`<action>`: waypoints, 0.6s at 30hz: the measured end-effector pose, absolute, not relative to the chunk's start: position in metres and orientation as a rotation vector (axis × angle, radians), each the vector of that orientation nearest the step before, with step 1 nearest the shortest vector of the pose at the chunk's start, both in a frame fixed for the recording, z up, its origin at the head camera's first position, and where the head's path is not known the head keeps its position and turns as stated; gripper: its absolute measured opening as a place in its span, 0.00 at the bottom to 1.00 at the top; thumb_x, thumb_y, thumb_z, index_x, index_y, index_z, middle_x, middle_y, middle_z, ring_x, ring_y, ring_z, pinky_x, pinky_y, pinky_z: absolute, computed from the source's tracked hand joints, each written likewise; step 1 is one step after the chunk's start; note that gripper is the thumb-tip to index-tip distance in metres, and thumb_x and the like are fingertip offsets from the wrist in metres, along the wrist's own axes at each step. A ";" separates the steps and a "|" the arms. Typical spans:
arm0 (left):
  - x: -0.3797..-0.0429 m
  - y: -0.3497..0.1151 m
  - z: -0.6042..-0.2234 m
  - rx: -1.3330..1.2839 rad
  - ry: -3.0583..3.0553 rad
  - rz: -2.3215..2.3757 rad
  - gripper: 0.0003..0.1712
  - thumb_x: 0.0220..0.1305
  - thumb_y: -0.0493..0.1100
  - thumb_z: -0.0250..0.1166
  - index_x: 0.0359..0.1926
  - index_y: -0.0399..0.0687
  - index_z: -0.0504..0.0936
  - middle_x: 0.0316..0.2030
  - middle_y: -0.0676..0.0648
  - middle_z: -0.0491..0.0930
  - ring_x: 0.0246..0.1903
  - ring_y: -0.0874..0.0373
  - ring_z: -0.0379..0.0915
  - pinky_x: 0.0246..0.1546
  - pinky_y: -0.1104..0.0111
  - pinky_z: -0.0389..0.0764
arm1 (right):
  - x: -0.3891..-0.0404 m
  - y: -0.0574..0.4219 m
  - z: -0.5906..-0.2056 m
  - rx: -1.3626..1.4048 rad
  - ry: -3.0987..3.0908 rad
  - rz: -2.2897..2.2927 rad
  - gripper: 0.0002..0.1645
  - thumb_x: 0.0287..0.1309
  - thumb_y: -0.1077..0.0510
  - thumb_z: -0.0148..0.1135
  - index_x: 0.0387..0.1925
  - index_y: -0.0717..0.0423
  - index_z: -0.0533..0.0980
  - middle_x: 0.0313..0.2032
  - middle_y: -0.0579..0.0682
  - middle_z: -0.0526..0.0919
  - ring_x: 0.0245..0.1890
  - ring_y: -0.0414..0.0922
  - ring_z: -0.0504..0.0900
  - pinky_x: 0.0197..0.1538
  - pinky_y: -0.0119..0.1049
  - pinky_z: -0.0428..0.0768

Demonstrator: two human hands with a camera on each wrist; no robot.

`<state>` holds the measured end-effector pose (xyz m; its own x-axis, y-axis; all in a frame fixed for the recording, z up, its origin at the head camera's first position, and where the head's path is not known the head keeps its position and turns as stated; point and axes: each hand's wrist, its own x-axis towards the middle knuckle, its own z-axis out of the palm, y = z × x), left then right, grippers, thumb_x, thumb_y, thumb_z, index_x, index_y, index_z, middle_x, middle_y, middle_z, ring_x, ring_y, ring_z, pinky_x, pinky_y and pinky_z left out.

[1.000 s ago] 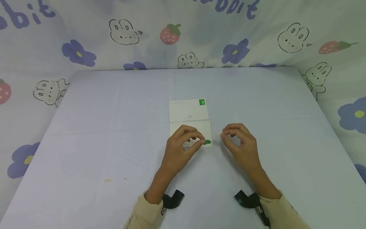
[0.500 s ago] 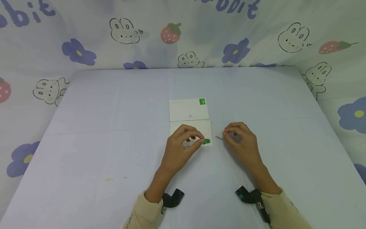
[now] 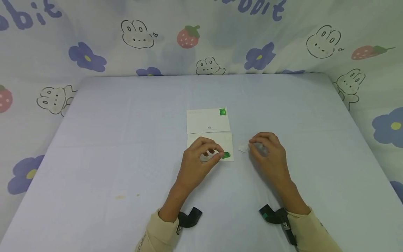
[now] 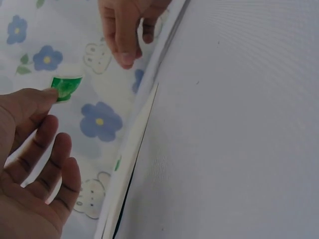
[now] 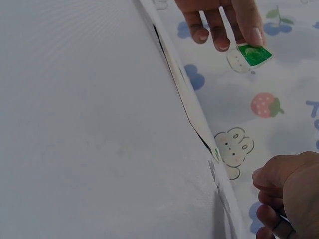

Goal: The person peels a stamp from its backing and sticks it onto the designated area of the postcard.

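My left hand pinches a small green postage stamp between thumb and index finger, above the lower card's right corner in the head view. Two white postcard-like cards lie edge to edge; the upper card bears a green stamp at its top right. The lower card is partly hidden behind my left hand. A small whitish paper scrap lies right of the cards. Just beside it, my right hand hovers with loosely bent fingers; nothing shows between thumb and fingers.
The white tabletop extends around both hands. A patterned cloth hangs behind it and at the sides. Each wrist carries a black camera mount.
My right hand has let go of the paper scrap, now on the table, and shifted slightly right and away. My left hand stays nearly still with the stamp.
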<state>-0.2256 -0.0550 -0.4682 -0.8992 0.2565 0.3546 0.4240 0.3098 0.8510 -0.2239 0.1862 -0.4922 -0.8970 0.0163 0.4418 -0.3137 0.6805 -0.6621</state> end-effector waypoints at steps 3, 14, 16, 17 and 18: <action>-0.226 -0.055 -0.469 -0.634 -2.401 -1.661 0.03 0.63 0.40 0.72 0.38 0.53 0.87 0.42 0.59 0.77 0.41 0.62 0.75 0.40 0.61 0.79 | -0.224 0.187 -0.492 0.222 -2.475 1.126 0.10 0.54 0.70 0.72 0.39 0.60 0.84 0.47 0.51 0.79 0.52 0.46 0.77 0.48 0.37 0.74; -0.227 -0.057 -0.471 -0.604 -2.409 -1.728 0.03 0.64 0.42 0.71 0.39 0.54 0.87 0.42 0.60 0.78 0.41 0.60 0.76 0.40 0.63 0.79 | -0.219 0.173 -0.486 0.407 -2.357 1.480 0.12 0.53 0.73 0.71 0.38 0.57 0.85 0.45 0.50 0.81 0.44 0.44 0.77 0.44 0.34 0.75; -0.227 -0.057 -0.471 -0.588 -2.420 -1.745 0.03 0.64 0.42 0.71 0.39 0.54 0.87 0.42 0.60 0.78 0.41 0.60 0.76 0.41 0.63 0.79 | -0.217 0.168 -0.483 0.487 -2.322 1.568 0.14 0.51 0.76 0.70 0.38 0.60 0.85 0.44 0.54 0.80 0.42 0.48 0.76 0.43 0.35 0.75; -0.227 -0.057 -0.470 -0.580 -2.428 -1.752 0.03 0.64 0.43 0.72 0.38 0.55 0.88 0.42 0.60 0.78 0.41 0.60 0.76 0.41 0.63 0.79 | -0.216 0.165 -0.481 0.524 -2.307 1.601 0.14 0.50 0.78 0.69 0.37 0.62 0.84 0.43 0.56 0.80 0.41 0.50 0.76 0.43 0.35 0.75; -0.227 -0.057 -0.470 -0.576 -2.433 -1.757 0.03 0.64 0.43 0.72 0.38 0.55 0.88 0.41 0.60 0.78 0.41 0.60 0.76 0.41 0.62 0.79 | -0.215 0.163 -0.480 0.552 -2.290 1.638 0.14 0.49 0.79 0.69 0.37 0.64 0.84 0.43 0.58 0.80 0.40 0.51 0.75 0.43 0.36 0.74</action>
<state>-0.2269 -0.0570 -0.4701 -0.9255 0.2503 0.2843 0.3485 0.2690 0.8979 -0.2153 0.1631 -0.4800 -0.8905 -0.1482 0.4302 -0.4550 0.2876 -0.8428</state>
